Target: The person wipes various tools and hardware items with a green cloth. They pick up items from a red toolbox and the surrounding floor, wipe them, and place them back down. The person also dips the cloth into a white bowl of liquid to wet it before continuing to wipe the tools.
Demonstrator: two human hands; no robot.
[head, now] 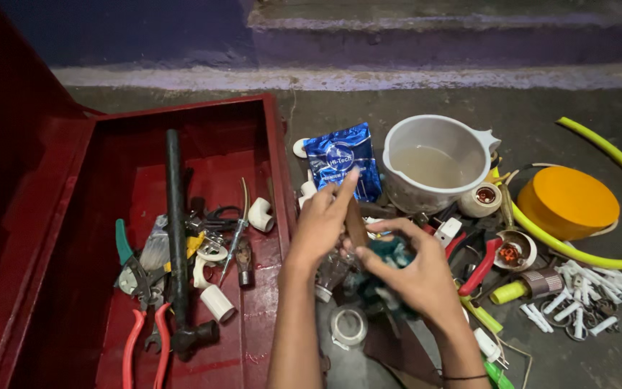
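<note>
Both hands meet over a heap of small parts on the floor, just right of a red metal toolbox [276,155]. My left hand [322,223] grips a slim brown handle [356,225] that stands almost upright, forefinger stretched up toward a blue foil pouch [343,164]. My right hand [415,274] is curled around a dark teal bundle [397,253] against that handle. What the bundle is I cannot make out. A clear tape roll [348,325] lies below the hands.
Inside the toolbox lie a black-handled hammer [176,238], red-handled pliers [145,346], a screwdriver [233,245] and white pipe fittings [217,302]. To the right are a white mug [437,162], an orange lid [569,202], a yellow-green hose [606,155] and several white plastic plugs [584,295].
</note>
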